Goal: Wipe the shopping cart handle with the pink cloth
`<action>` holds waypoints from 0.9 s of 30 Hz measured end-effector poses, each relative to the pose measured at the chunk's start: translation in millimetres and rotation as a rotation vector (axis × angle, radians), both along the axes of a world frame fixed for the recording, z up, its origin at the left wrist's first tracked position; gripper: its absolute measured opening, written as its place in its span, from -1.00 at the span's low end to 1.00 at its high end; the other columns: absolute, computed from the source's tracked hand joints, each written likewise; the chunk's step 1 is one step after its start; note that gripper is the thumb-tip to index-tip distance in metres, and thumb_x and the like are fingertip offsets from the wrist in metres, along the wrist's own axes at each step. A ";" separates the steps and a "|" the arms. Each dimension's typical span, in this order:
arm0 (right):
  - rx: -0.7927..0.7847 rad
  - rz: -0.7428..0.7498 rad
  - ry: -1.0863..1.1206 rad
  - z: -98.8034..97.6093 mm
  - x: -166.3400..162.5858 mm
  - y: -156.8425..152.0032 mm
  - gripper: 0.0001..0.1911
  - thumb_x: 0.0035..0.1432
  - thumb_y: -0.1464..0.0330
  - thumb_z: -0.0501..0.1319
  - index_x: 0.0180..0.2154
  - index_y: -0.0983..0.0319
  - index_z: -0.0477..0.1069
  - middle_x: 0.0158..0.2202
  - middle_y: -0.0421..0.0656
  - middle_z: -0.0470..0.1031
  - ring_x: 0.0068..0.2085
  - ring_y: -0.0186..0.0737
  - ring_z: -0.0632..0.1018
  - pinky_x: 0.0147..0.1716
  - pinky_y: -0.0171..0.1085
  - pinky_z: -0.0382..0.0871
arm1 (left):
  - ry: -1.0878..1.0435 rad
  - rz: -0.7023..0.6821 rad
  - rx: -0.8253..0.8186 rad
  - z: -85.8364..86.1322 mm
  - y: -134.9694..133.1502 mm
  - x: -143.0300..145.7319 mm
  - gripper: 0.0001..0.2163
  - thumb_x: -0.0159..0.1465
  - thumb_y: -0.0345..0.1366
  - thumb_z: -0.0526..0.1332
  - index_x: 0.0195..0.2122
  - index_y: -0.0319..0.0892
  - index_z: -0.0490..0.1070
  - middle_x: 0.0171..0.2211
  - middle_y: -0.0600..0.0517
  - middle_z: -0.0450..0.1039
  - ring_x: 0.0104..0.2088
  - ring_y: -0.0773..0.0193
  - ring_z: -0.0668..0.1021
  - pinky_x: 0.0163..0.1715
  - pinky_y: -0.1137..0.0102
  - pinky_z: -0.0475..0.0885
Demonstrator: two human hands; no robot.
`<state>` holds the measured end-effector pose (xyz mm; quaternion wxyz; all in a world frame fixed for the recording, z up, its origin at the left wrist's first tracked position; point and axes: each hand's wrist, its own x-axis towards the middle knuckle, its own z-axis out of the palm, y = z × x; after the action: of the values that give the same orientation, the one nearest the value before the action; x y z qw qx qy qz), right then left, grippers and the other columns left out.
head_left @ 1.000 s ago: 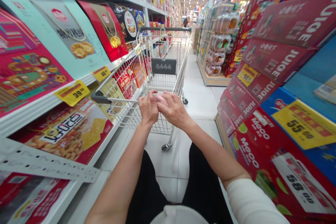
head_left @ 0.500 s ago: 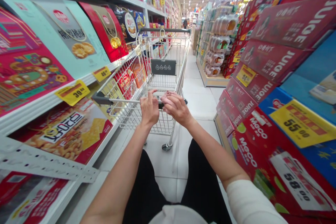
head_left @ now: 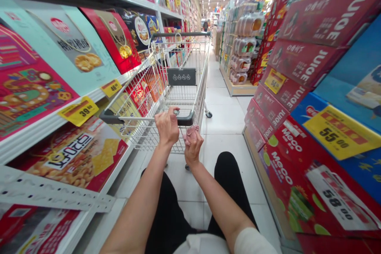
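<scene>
A wire shopping cart (head_left: 166, 87) stands in the aisle just ahead of me, its basket showing no goods. My left hand (head_left: 167, 126) is wrapped round the cart's dark handle bar (head_left: 119, 118) near its middle. My right hand (head_left: 193, 142) hangs just below the handle's right end, off the bar, fingers curled around something small and pinkish that I cannot make out. My black-trousered legs show below.
Shelves of boxed biscuits (head_left: 59, 87) with yellow price tags (head_left: 79, 111) run along the left. Stacked red juice cartons (head_left: 300, 67) and blue boxes line the right. Shrink-wrapped drink packs (head_left: 245, 47) stand further down the white-tiled aisle (head_left: 226, 111).
My right hand has come off the cart handle and dropped below it, fingers curled. My left hand stays on the bar, and the view has shifted slightly forward.
</scene>
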<state>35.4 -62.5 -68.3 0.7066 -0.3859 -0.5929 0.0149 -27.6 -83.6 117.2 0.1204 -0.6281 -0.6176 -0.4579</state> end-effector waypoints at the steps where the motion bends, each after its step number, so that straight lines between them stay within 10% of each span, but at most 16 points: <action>1: -0.011 0.023 -0.005 -0.8 1.9 -2.7 -0.63 0.51 0.15 -0.03 0.02 0.19 0.43 0.13 0.20 0.42 0.24 0.09 0.50 0.12 0.22 0.54 | 0.003 -0.001 0.002 -0.1 -0.6 -0.5 -0.13 0.41 0.24 -0.52 -0.04 -0.08 0.56 -0.42 -0.04 0.50 -0.29 0.06 0.53 0.00 0.11 0.25; 9: -0.052 -0.008 -0.047 58.6 1.4 7.4 -0.73 0.41 0.15 0.18 0.01 0.15 0.43 0.38 0.18 0.15 0.46 0.19 0.25 0.28 0.36 0.36 | 0.019 0.003 0.014 -3.8 -2.1 3.1 -0.12 0.41 0.25 -0.52 -0.05 -0.11 0.56 -0.44 -0.04 0.46 -0.32 0.07 0.51 0.01 0.10 0.26; 17: -0.155 0.015 0.064 23.3 -0.6 -6.4 -0.75 0.48 0.22 0.05 0.00 0.21 0.39 0.24 0.27 0.28 0.32 0.12 0.43 0.17 0.25 0.47 | 0.046 -0.001 0.001 -2.0 -4.4 7.5 -0.12 0.40 0.24 -0.54 -0.06 -0.06 0.55 -0.41 -0.03 0.47 -0.30 0.08 0.51 0.02 0.11 0.25; 27: -0.060 -0.113 0.056 55.5 0.5 -2.7 -0.79 0.44 0.28 0.11 0.06 0.14 0.33 0.25 0.19 0.23 0.37 0.08 0.35 0.19 0.19 0.46 | 0.066 0.002 0.009 -3.9 -6.0 9.4 -0.14 0.41 0.23 -0.53 -0.10 -0.06 0.55 -0.40 -0.04 0.49 -0.29 0.07 0.50 0.02 0.10 0.23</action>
<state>35.8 -65.2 -12.9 0.7108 -0.4394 -0.5492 0.0034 -18.3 -89.6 113.3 0.1440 -0.6418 -0.6118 -0.4395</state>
